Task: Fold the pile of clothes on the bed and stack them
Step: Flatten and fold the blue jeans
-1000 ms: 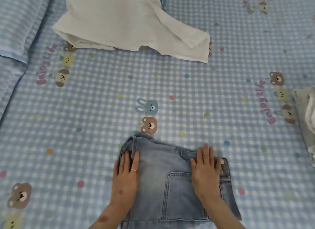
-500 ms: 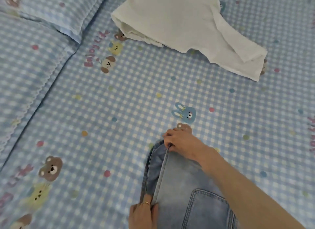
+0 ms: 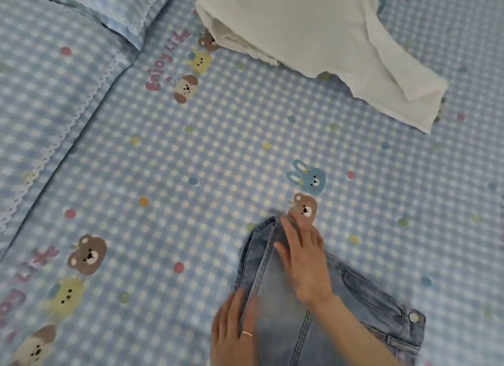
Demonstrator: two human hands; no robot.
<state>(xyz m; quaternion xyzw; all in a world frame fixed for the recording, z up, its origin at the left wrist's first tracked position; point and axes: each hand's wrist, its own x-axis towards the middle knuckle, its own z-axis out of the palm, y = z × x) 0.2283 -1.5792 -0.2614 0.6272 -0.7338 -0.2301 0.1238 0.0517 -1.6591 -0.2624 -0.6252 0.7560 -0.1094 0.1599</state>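
Both hands lie flat on the jeans — right hand with fingers straight near the top fold, left hand, ringed, pressing the left edge. Pale, faded denim with stitched seams, folded into a block, sits low on the checked sheet. A soft white shirt lies rumpled well beyond.

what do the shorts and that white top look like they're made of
Shorts: faded light blue denim, matte, judging by the thick stitched seams, washed-out patches and a metal button. White top: soft matte fabric, probably thin cotton; it lies limp with loose folds and layered edges, though the exact weave is too blurred to tell.
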